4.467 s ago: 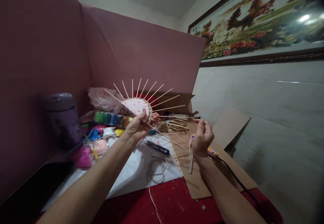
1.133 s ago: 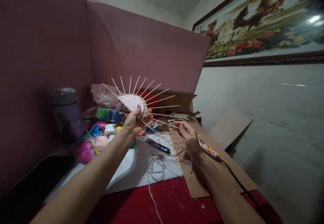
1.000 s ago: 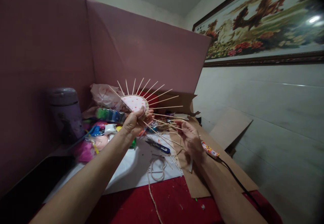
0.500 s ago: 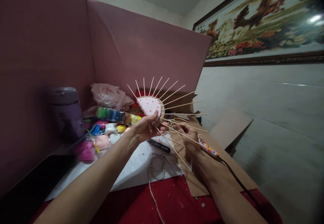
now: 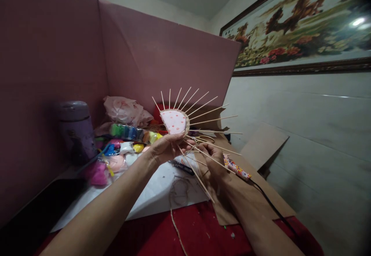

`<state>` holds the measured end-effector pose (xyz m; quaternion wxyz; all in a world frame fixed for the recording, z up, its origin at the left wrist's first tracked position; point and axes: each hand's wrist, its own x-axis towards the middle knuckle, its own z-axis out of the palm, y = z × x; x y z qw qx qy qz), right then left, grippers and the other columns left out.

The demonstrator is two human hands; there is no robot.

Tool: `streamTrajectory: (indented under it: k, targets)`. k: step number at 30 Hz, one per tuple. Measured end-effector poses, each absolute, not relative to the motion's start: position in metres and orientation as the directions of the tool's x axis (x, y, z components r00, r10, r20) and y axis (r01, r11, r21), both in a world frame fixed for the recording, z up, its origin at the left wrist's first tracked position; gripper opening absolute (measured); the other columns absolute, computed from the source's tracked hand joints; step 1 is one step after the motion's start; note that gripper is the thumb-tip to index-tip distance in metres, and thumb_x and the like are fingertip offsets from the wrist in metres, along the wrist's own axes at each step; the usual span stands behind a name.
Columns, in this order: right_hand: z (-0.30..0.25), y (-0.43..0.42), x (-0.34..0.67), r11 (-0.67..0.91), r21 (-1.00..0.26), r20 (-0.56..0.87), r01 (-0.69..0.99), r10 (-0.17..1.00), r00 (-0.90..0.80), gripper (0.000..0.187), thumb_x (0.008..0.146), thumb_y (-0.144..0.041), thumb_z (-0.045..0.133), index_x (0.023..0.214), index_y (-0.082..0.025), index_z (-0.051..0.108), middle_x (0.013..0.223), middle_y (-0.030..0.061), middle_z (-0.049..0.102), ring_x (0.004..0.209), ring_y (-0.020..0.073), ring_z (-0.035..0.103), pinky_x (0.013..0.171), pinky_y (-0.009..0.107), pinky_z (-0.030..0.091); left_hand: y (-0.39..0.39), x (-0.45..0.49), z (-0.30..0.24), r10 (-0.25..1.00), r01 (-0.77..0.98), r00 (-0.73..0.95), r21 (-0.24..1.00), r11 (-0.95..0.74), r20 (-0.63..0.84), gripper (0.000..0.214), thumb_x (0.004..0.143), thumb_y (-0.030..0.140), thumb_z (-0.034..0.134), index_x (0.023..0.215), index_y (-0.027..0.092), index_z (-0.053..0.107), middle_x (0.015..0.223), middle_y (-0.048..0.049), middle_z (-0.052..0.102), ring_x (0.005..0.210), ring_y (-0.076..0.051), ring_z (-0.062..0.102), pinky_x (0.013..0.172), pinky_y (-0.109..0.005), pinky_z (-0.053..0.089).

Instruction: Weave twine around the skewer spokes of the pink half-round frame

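My left hand (image 5: 165, 150) grips the lower edge of a pink dotted disc (image 5: 174, 121) with several thin wooden sticks fanning out from its rim. The disc is held up over the table. My right hand (image 5: 212, 160) sits just below and right of it, among the lower sticks, fingers curled on a strand of cord near the disc's rim; the grip itself is partly hidden by the sticks. A loose coil of twine (image 5: 179, 191) lies on the white sheet below.
Small snips (image 5: 182, 167) lie on the white sheet (image 5: 150, 198). A dotted glue gun (image 5: 235, 168) with black cable rests on brown cardboard (image 5: 261, 198). Coloured clay packs (image 5: 127, 132), a pink bag (image 5: 124, 110) and a purple flask (image 5: 75, 132) crowd the left. Pink screens stand behind.
The disc has shifted right and turned a little in my left hand. My right hand has come in from the right and closed under the lower sticks.
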<state>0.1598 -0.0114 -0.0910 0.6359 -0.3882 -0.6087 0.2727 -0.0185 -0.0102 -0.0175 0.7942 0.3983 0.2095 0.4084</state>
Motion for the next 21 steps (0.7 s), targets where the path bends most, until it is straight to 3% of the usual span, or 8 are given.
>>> streamTrajectory:
  k: [8, 21]
  targets:
    - [-0.0840, -0.0173, 0.1556, 0.529, -0.829, 0.553, 0.182, 0.823, 0.127, 0.018, 0.072, -0.036, 0.061, 0.068, -0.019, 0.060, 0.065, -0.0004, 0.057, 0.063, 0.0153, 0.050, 0.061, 0.027, 0.038, -0.0091, -0.0180, -0.0212, 0.805, -0.501, 0.591, 0.805, 0.316, 0.052, 0.021, 0.082, 0.013, 0.046, 0.074, 0.007, 0.064, 0.075, -0.0129, 0.070, 0.062, -0.016, 0.064, 0.054, -0.024, 0.050]
    - [-0.0914, -0.0138, 0.1572, 0.487, -0.828, 0.516, 0.277, 0.856, 0.040, 0.027, 0.078, -0.044, 0.055, 0.069, -0.019, 0.060, 0.064, -0.0001, 0.056, 0.060, 0.0141, 0.047, 0.058, 0.026, 0.037, -0.0071, -0.0158, -0.0237, 0.820, -0.561, 0.563, 0.775, 0.291, 0.100, 0.022, 0.082, 0.019, 0.046, 0.078, 0.008, 0.064, 0.081, -0.0145, 0.069, 0.073, -0.019, 0.065, 0.071, -0.031, 0.051]
